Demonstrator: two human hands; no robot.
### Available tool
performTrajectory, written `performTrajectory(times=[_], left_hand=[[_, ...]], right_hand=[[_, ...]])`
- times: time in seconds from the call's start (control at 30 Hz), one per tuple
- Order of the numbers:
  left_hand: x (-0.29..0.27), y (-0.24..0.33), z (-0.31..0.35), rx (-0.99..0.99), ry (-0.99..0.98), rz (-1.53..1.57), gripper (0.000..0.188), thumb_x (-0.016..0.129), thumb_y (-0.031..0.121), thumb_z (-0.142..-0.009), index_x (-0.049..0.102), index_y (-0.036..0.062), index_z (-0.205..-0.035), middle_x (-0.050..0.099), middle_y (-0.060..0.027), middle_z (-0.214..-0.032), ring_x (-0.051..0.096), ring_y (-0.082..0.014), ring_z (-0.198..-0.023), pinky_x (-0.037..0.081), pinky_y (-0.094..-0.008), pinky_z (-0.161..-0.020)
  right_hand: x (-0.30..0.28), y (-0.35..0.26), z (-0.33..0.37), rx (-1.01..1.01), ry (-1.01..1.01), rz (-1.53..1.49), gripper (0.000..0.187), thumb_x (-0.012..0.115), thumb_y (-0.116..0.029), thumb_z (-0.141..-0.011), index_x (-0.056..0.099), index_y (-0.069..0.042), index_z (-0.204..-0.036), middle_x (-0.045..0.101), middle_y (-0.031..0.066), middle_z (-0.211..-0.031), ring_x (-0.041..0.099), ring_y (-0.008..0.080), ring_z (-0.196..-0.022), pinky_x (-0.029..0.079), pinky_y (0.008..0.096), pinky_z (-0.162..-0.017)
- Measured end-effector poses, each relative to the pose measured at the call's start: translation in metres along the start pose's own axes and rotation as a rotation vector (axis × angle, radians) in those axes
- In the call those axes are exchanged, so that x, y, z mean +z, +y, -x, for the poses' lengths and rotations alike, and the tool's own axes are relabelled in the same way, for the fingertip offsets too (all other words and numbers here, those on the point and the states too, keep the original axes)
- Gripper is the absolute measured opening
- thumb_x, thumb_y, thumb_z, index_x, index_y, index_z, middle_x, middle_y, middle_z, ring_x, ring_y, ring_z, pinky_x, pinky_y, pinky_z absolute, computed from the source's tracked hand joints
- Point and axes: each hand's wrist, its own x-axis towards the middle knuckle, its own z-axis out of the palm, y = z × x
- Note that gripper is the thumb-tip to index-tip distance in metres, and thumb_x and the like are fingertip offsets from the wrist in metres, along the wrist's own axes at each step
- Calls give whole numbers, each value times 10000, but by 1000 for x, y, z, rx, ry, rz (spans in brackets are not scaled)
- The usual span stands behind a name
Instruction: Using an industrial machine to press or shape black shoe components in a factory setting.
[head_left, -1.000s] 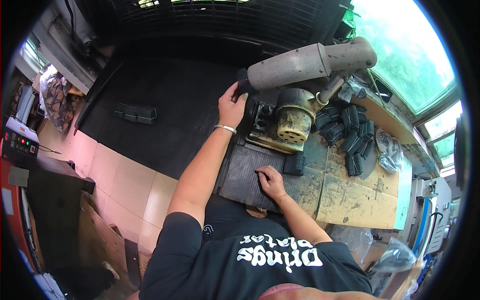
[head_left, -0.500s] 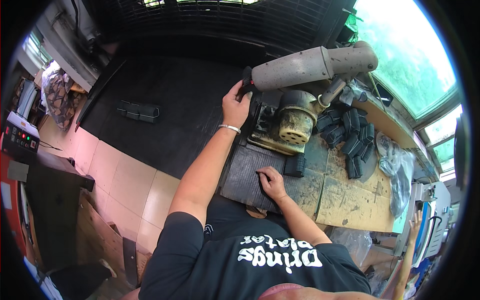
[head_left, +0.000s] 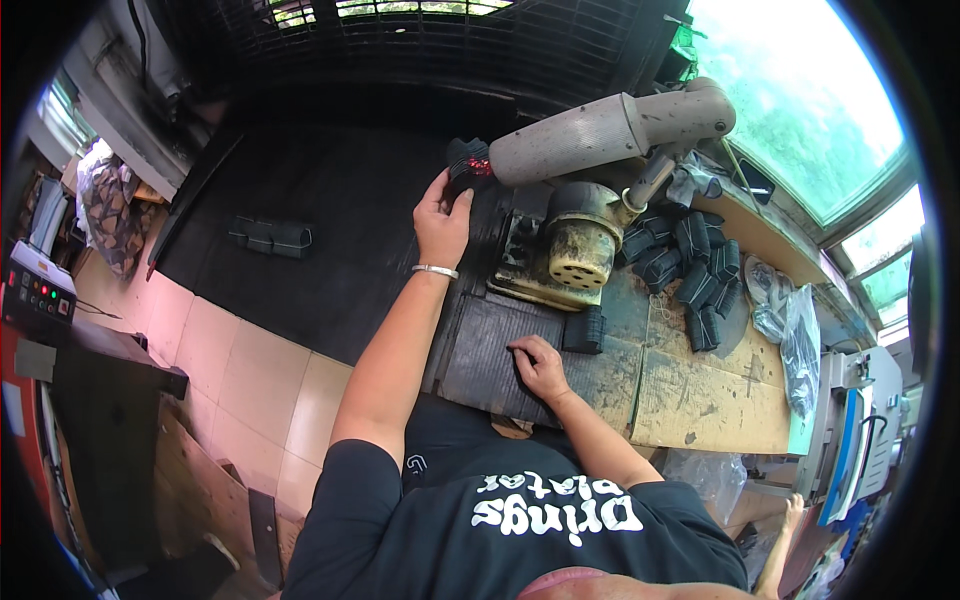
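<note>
My left hand [head_left: 442, 222] grips a stack of thin black pieces [head_left: 463, 165] at the open end of a grey metal cylinder [head_left: 565, 140]. A red glow shows where the stack meets the cylinder's mouth. Low over a dark ribbed board [head_left: 487, 345] rests my right hand [head_left: 541, 367], its fingers curled in; whether a small piece lies under the fingertips is hidden. Just beside it stands a short black stack [head_left: 584, 330]. The soot-stained round housing [head_left: 582, 245] below the cylinder sits on a grimy base.
Several black bundles tied with pale bands [head_left: 692, 265] lie heaped on stained cardboard [head_left: 710, 405] at the right. Another black bundle [head_left: 270, 237] lies on the dark table [head_left: 340, 290] at left. Clear plastic bags [head_left: 798, 345] hang by the window. Another person's hand [head_left: 793, 510] shows at lower right.
My left hand has drawn left with the black stack, a little away from the cylinder's mouth, and more red glow shows there. The right hand keeps its place on the board.
</note>
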Motion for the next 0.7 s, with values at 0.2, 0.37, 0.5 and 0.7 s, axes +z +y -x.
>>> performTrajectory(times=[0.2,0.37,0.5,0.7], left_hand=[[-7,0,5,22,-26,8,438,645,-39,-882,534,-94,-1302,658,-108,-1166,637,-129,-1017,500,-249,-904],[-5,-8,7,-6,-50,18,443,649,-35,-885,529,-83,-1309,652,-99,-1171,626,-126,-1031,490,-250,-917],[2,-11,8,-52,-52,0,441,647,-34,-892,527,-71,-1315,641,-95,-1191,619,-132,-1054,482,-256,-939],[10,-27,4,-75,-76,36,459,660,-28,-882,526,-65,-1319,632,-100,-1216,616,-131,-1054,479,-252,-938]], right_hand=[[-1,0,1,-13,-2,8,141,602,11,-834,682,-3,-949,670,147,-931,659,322,-879,521,357,-796],[-1,0,1,-8,13,2,131,609,-4,-820,682,-20,-927,668,130,-915,653,326,-881,523,377,-789],[1,0,2,4,5,-1,128,607,-7,-822,684,-24,-923,668,128,-921,652,326,-884,524,378,-790],[4,-1,0,1,-3,-4,122,607,-19,-826,684,-29,-919,669,128,-918,650,329,-881,524,389,-789]])
